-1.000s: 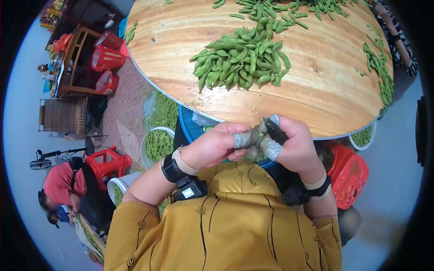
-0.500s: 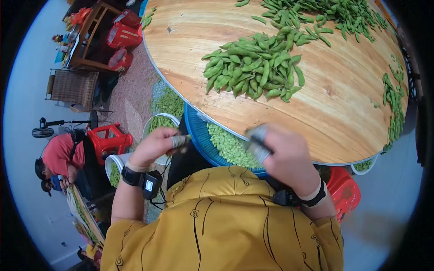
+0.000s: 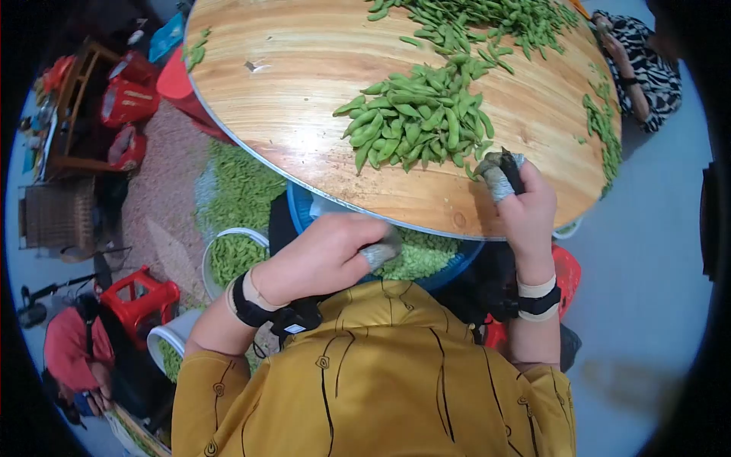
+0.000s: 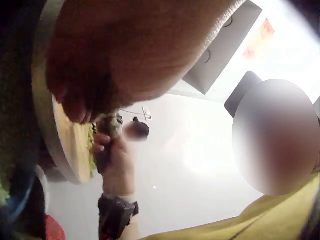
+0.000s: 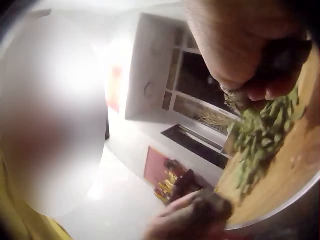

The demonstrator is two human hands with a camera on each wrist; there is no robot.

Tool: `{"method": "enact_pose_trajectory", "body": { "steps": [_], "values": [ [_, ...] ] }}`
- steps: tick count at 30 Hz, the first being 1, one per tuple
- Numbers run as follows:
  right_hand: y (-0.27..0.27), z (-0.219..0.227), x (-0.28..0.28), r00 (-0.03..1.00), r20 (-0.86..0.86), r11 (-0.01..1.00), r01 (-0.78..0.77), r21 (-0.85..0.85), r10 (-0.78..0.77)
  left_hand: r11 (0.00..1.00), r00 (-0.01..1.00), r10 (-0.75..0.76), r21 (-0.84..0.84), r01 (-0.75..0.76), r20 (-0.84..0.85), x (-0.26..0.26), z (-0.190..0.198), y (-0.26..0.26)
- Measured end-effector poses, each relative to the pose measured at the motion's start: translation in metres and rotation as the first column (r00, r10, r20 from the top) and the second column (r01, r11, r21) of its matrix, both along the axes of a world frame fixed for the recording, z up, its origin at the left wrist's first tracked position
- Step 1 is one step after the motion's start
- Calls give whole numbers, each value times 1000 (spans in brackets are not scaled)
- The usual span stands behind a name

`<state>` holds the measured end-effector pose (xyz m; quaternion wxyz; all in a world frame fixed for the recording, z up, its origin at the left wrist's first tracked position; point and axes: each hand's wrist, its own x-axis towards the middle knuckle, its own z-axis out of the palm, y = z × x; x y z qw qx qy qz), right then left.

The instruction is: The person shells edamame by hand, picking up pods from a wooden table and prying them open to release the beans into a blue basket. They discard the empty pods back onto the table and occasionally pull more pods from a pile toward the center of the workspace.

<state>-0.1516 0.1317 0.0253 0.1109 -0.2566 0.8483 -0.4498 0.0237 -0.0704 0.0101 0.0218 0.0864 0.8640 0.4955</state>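
A heap of green soybean pods (image 3: 422,118) lies on the round wooden table (image 3: 282,114). At the heap's near right edge my right hand (image 3: 525,206) pinches a pod (image 3: 470,173) between taped thumb and finger; the right wrist view has these fingers right at the pods (image 5: 265,135). My left hand (image 3: 335,255), its thumb wrapped in silvery tape, is above the blue basin (image 3: 457,263) of shelled beans (image 3: 419,255), just off the table's edge. Its fingertips are blurred and curled, and I cannot tell whether they hold something.
More pods (image 3: 502,23) lie farther back and along the table's right edge. White buckets of pods (image 3: 236,263) and a red stool (image 3: 141,297) stand left. A person in a patterned top (image 3: 647,72) is at the right; another in red (image 3: 76,343) bends at the left.
My hands were together over the basin, then drew apart. My right hand has since moved forward to the pod heap, and my left has moved right, over the basin.
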Motion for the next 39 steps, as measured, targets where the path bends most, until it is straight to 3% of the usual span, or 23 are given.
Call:
{"method": "enact_pose_trajectory", "body": {
  "steps": [1,2,4,6,8,9,10,12,16,18,19,21,25,27,28,30,32,34,35,36,37,38,39],
  "values": [
    [3,4,3,960,279,993,67,-101,-37,985,998,67,158,-68,13,-7,4,6],
    [3,9,8,963,266,993,78,-87,-52,942,991,130,307,-136,40,-14,6,11],
    [3,15,20,835,545,962,80,-262,78,906,985,169,388,-172,42,-27,1,22],
    [-1,19,31,808,582,953,99,-287,91,862,975,216,458,-219,59,-37,0,26],
    [0,15,37,825,519,934,-31,-357,226,488,841,-262,817,-308,473,-44,2,26],
    [1,12,39,816,523,936,-61,-346,246,377,819,-342,865,-330,461,-42,2,27],
    [2,11,42,817,520,935,-62,-349,248,380,820,-339,865,-329,461,-40,-2,28],
    [3,9,47,823,521,935,-37,-353,229,177,842,-377,922,-344,386,-35,-11,31],
    [16,11,55,866,433,959,-164,-230,251,342,895,-89,857,-384,437,-32,-8,41],
    [24,12,54,839,459,953,-219,-209,293,661,903,119,646,-382,413,-32,-1,49],
    [27,11,53,832,455,947,-251,-201,318,664,897,129,635,-394,422,-32,-3,54],
    [32,8,51,819,456,937,-284,-204,348,730,954,217,614,-299,206,-33,-11,64],
    [40,3,42,741,566,928,-224,-299,361,844,960,257,459,-277,106,-36,-11,71],
    [43,0,38,703,608,924,-206,-323,369,954,943,299,58,-293,-145,-38,-10,74],
    [43,-4,36,667,649,923,-176,-341,367,956,946,293,48,-289,-140,-39,-8,76],
    [45,-10,31,627,688,920,-134,-367,366,923,937,242,-239,-302,-251,-39,-2,79],
    [47,-13,25,402,788,869,-37,-494,466,954,943,246,-114,-276,-225,-43,-6,78],
    [47,-10,25,320,800,843,6,-538,508,966,946,256,21,-257,-199,-41,-13,74],
    [46,-9,26,236,803,819,47,-572,548,776,961,178,570,-269,212,-37,-17,69],
    [45,-12,28,233,803,819,46,-572,548,293,871,-133,859,-420,472,-34,-19,66],
    [43,-16,31,330,771,821,-26,-570,545,120,902,-220,928,-353,371,-34,-22,69],
    [41,-21,33,422,727,824,-98,-558,542,119,903,-218,928,-353,371,-34,-25,69],
    [38,-28,35,421,726,824,-101,-557,543,30,895,-264,930,-366,361,-33,-29,68]
  ]
}}
